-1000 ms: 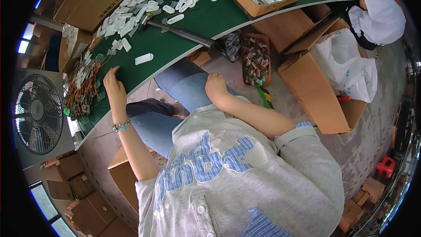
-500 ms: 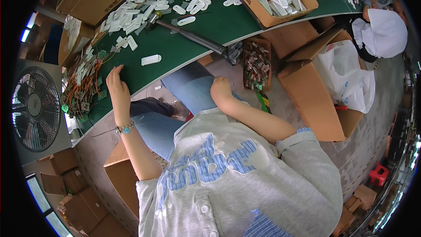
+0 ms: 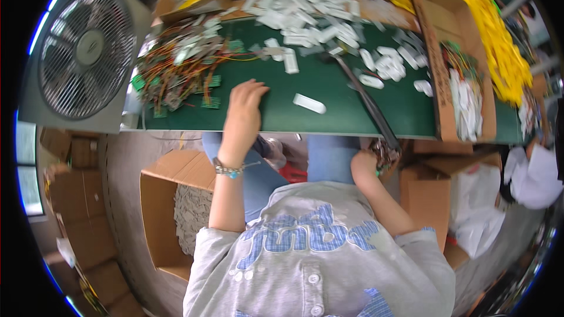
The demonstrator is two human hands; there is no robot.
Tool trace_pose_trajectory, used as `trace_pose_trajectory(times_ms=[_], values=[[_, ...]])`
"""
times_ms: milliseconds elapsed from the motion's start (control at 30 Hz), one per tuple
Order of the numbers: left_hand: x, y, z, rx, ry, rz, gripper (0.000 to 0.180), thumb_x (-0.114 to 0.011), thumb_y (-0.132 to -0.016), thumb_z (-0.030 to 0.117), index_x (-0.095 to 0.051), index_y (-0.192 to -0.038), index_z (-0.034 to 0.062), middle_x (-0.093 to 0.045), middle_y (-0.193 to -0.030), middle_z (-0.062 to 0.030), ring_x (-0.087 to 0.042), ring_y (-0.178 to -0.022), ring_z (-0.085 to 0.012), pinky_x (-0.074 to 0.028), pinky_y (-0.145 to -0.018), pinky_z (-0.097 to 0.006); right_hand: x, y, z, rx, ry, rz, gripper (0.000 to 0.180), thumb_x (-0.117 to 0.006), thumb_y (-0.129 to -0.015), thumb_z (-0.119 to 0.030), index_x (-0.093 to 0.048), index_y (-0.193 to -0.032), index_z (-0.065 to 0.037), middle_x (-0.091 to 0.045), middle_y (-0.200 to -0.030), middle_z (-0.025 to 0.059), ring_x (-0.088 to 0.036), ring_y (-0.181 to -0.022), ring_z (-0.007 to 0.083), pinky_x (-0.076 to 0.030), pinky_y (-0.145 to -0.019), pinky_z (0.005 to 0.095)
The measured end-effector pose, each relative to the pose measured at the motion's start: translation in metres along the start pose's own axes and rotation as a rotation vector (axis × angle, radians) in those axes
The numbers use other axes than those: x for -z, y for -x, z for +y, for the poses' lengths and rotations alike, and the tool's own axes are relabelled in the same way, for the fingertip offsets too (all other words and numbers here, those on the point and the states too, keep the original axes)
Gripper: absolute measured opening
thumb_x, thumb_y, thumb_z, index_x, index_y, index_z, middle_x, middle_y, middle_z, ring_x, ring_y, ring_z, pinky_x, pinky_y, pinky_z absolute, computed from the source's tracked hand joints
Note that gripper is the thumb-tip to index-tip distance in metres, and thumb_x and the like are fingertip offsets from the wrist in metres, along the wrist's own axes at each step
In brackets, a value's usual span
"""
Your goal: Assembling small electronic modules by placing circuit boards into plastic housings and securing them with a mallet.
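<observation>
Leftmost, a grey box fan point(image 3: 82, 53) is seen standing at the left end of the green counter point(image 3: 329, 114). Just right of the fan, a tangle of coloured wires with small green circuit boards point(image 3: 179, 70) is heaped on the counter. Below the counter's near edge, an open cardboard box point(image 3: 176, 211) holding grey pieces is set on the floor beside the person's knee. The left hand point(image 3: 244, 105) is laid palm down on the counter just right of the wire tangle, fingers spread and flat, with nothing gripped; a beaded bracelet point(image 3: 228, 169) is worn at its wrist. A single white plastic piece point(image 3: 309, 103) lies on the counter just right of that hand, apart from it. Farther back on the counter, a loose scatter of white plastic pieces point(image 3: 317, 20) is spread, and a dark slender bar point(image 3: 367, 103) runs slantwise from them toward the near edge. The right hand point(image 3: 365, 164) is held below the counter's near edge, at the lower end of the bar and against a small box of mixed parts point(image 3: 385, 154); its fingers are hidden, so whether anything is grasped cannot be told. At the counter's right end, a long cardboard box point(image 3: 446, 70) holding white parts is placed, with a heap of yellow pieces point(image 3: 493, 29) beyond it.
</observation>
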State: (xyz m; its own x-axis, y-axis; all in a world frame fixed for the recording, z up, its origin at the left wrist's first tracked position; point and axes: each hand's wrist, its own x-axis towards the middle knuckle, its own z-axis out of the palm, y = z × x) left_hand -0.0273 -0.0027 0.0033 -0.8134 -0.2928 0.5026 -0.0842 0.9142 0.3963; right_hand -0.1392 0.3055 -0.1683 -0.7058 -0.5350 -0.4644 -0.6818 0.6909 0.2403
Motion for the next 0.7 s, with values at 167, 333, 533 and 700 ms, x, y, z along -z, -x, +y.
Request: trace_pose_trajectory(times_ms=[167, 333, 533, 700], values=[[0.003, -0.001, 0.007, 0.076, 0.071, -0.023, 0.045, -0.05, -0.073, -0.016, -0.062, -0.114, -0.0001, -0.058, -0.123, -0.0162, -0.052, -0.123, -0.0364, -0.044, -0.105, -0.044, -0.01, -0.018, 0.015, 0.006, 0.122, -0.254, 0.025, -0.057, -0.087, -0.013, -0.079, -0.098, -0.008, -0.072, -0.115, 0.013, -0.063, -0.113, 0.0287, -0.048, -0.084, 0.0464], [0.012, -0.025, -0.001, 0.136, 0.121, 0.008, 0.03, -0.056, -0.083, -0.009, -0.065, -0.109, 0.0016, -0.062, -0.111, -0.0154, -0.058, -0.108, -0.0343, -0.049, -0.094, -0.042, -0.062, -0.052, 0.022, 0.095, 0.315, -0.016, 0.024, -0.058, -0.085, -0.01, -0.08, -0.096, -0.008, -0.073, -0.112, 0.0144, -0.064, -0.113, 0.0323, -0.048, -0.083, 0.0504], [0.028, -0.092, -0.043, 0.071, -0.225, 0.199, 0.019, -0.068, -0.082, 0.004, -0.067, -0.101, 0.0058, -0.063, -0.098, -0.0104, -0.06, -0.096, -0.0305, -0.052, -0.084, -0.042, -0.054, -0.063, 0.019, 0.15, 0.296, -0.026, 0.024, -0.058, -0.085, -0.01, -0.08, -0.096, -0.008, -0.073, -0.112, 0.0143, -0.065, -0.112, 0.0325, -0.049, -0.082, 0.0504], [0.029, -0.105, -0.069, 0.097, -0.505, -0.092, 0.025, -0.08, -0.073, 0.014, -0.067, -0.093, 0.0075, -0.065, -0.098, -0.0066, -0.057, -0.102, -0.0261, -0.049, -0.084, -0.041, -0.054, -0.063, 0.019, 0.166, 0.264, -0.044, 0.024, -0.058, -0.085, -0.01, -0.079, -0.097, -0.007, -0.073, -0.111, 0.0143, -0.065, -0.111, 0.0328, -0.049, -0.082, 0.0503]])
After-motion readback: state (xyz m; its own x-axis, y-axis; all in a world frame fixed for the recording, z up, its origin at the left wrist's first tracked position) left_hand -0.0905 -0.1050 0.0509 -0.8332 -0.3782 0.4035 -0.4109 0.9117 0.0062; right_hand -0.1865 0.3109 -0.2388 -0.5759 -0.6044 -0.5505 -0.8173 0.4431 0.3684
